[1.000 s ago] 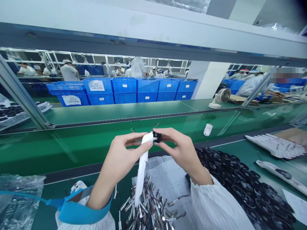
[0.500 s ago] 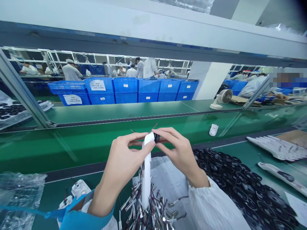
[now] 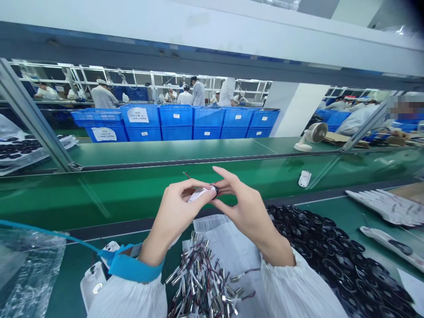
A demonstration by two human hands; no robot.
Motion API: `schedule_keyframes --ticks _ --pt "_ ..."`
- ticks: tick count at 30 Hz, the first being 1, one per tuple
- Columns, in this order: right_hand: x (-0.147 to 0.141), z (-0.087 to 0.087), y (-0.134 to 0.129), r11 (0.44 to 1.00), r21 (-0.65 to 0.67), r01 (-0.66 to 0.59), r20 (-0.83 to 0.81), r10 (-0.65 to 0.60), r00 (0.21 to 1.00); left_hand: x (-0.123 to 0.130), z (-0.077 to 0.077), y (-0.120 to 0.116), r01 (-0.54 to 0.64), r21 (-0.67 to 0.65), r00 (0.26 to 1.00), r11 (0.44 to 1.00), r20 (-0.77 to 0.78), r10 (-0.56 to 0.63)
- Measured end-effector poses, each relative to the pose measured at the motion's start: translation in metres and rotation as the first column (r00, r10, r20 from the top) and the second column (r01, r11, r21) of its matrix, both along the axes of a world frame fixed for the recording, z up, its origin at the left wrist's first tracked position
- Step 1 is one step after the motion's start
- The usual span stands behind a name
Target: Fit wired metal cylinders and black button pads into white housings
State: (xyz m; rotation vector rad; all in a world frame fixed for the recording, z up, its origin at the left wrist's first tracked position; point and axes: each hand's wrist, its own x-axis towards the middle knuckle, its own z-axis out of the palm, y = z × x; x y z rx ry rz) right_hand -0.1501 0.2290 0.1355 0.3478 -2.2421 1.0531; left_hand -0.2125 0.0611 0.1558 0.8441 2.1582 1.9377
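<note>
A white plastic housing (image 3: 198, 194) is pinched between the thumb and fingers of my left hand (image 3: 180, 210), which covers most of it. At its right end sits a small black round part (image 3: 216, 190). My right hand (image 3: 243, 205) has its thumb and some fingers closed around this black part, while its index finger is raised off it. Thin wires (image 3: 186, 175) stick out above my left hand. Below the hands lies a heap of small metal motors with wires (image 3: 198, 278), partly on a pale plastic sheet (image 3: 228, 234).
Black round parts (image 3: 324, 247) are spread at the right, beside white housings (image 3: 387, 207) and a single long housing (image 3: 394, 247). White pieces (image 3: 94, 282) and clear plastic wrap (image 3: 29, 269) lie left. A green belt with a white part (image 3: 304, 178) runs ahead; a blue cord (image 3: 79, 240) reaches my left wrist.
The long white housing, hanging downward before, has been tilted and is now mostly hidden by my left hand. My right index finger has lifted from it. The view has shifted slightly.
</note>
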Motion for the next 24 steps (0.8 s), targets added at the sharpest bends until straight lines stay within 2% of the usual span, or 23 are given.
schedule_keyframes --ticks 3,6,10,12,13,15,17,19,21,24 --pt "-0.009 -0.009 0.006 1.000 0.017 0.022 0.073 -0.024 0.997 -0.007 -0.006 0.009 -0.030 -0.134 0.995 0.990 -0.100 0.016" --pt "-0.017 -0.016 0.014 0.998 0.020 0.057 0.156 -0.059 0.986 -0.021 -0.010 0.020 0.009 -0.225 0.982 0.974 -0.182 -0.051" --pt "-0.019 -0.017 0.022 0.992 0.042 0.118 0.309 -0.125 0.943 -0.061 -0.024 0.026 0.081 -0.329 0.947 0.941 -0.269 -0.175" --pt "-0.016 -0.016 0.023 0.974 0.178 0.143 0.439 -0.208 0.874 -0.088 -0.039 0.024 0.071 -0.393 0.931 0.917 -0.304 -0.203" --pt "-0.014 -0.016 0.022 0.957 0.264 0.116 0.506 -0.240 0.828 -0.101 -0.048 0.023 0.062 -0.430 0.925 0.901 -0.314 -0.213" --pt "-0.012 -0.019 0.017 0.924 0.382 -0.016 0.626 -0.246 0.740 -0.124 -0.068 0.021 0.045 -0.506 0.917 0.861 -0.321 -0.236" --pt "-0.011 -0.025 0.007 0.904 0.395 -0.163 0.708 -0.186 0.682 -0.138 -0.087 0.019 0.043 -0.570 0.911 0.821 -0.315 -0.266" --pt "-0.011 -0.031 -0.006 0.887 0.386 -0.251 0.743 -0.138 0.655 -0.144 -0.103 0.018 0.039 -0.607 0.905 0.794 -0.316 -0.286" --pt "-0.011 -0.034 -0.021 0.867 0.388 -0.312 0.762 -0.112 0.637 -0.144 -0.111 0.018 0.027 -0.619 0.896 0.785 -0.332 -0.293" --pt "-0.011 -0.032 -0.036 0.852 0.397 -0.342 0.779 -0.115 0.616 -0.141 -0.113 0.020 0.026 -0.617 0.881 0.786 -0.357 -0.309"
